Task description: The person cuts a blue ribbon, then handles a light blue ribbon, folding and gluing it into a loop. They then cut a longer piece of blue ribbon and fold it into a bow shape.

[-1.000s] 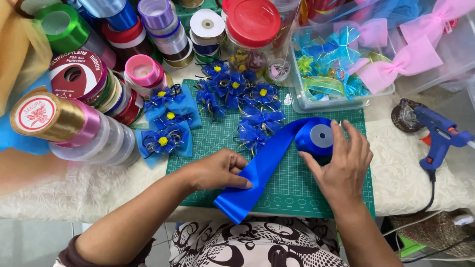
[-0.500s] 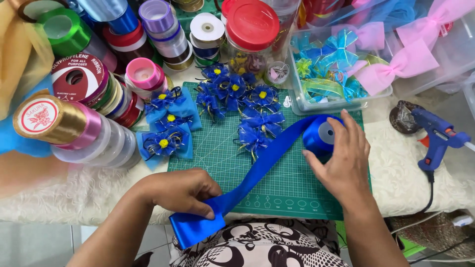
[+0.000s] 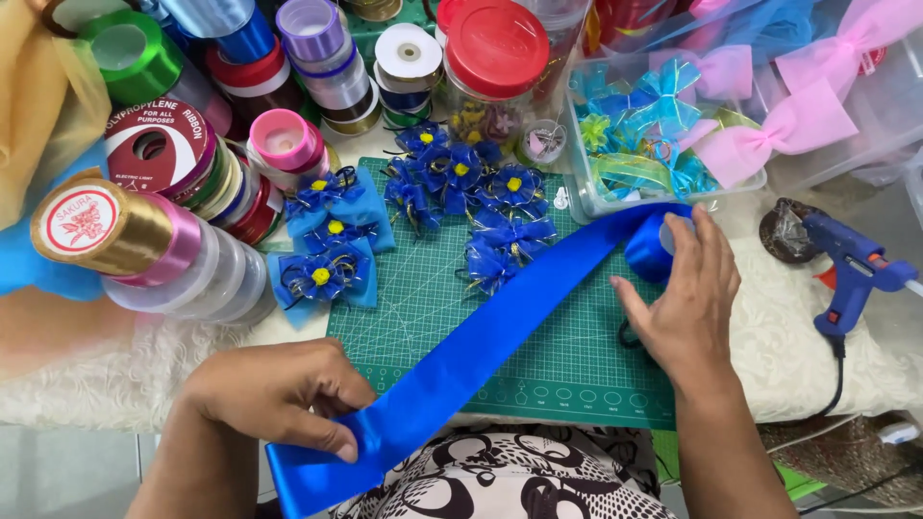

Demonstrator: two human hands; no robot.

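Observation:
A wide blue satin ribbon (image 3: 500,332) runs diagonally across the green cutting mat (image 3: 567,356), from its roll (image 3: 654,245) at the upper right down to the table's near edge. My left hand (image 3: 279,389) pinches the ribbon's free end at the lower left, past the mat's edge. My right hand (image 3: 687,298) rests against the blue roll, fingers spread over it. Several finished blue ribbon flowers with yellow centres (image 3: 461,183) lie on the mat's far half.
Many ribbon spools (image 3: 154,154) crowd the left and back. A red-lidded jar (image 3: 500,53) stands behind the mat. A clear box of bows (image 3: 663,135) sits at the back right. A blue glue gun (image 3: 851,264) lies on the white cloth to the right.
My left hand has drawn the ribbon's end down and to the left, off the mat's near edge. More ribbon has unrolled, and the roll under my right hand stayed near the mat's far right corner.

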